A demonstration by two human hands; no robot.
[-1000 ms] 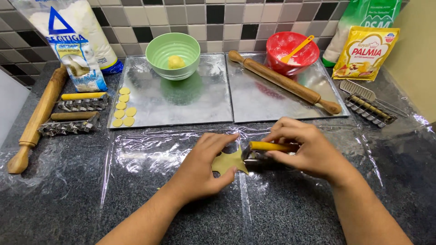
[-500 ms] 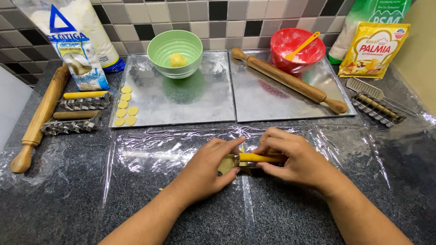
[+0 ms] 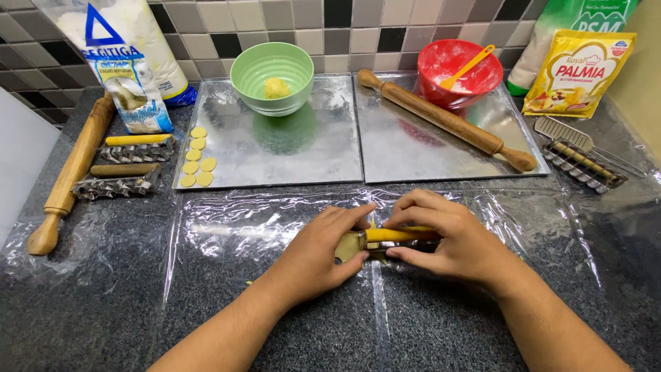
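Note:
My right hand [image 3: 446, 235] grips a roller cutter by its yellow handle [image 3: 392, 234], held level over the clear plastic sheet [image 3: 227, 227] on the dark counter. My left hand [image 3: 319, 253] lies flat beside it, fingers over a small piece of yellow dough [image 3: 349, 246] at the cutter's metal end. Thumb and fingertips of both hands nearly meet above the handle. The dough is mostly hidden by my fingers.
Two metal trays [image 3: 323, 148] lie behind; the left one bears several dough discs [image 3: 195, 157] and a green bowl [image 3: 272, 76] with a dough ball, the right a rolling pin [image 3: 447, 120]. A red bowl [image 3: 458, 72], flour bag [image 3: 127, 62], margarine packet [image 3: 577, 72], more cutters [image 3: 127, 169], another rolling pin [image 3: 69, 172].
Both hands have drawn closer together over the dough. The left hand now covers most of the dough piece that was plainly visible a second ago.

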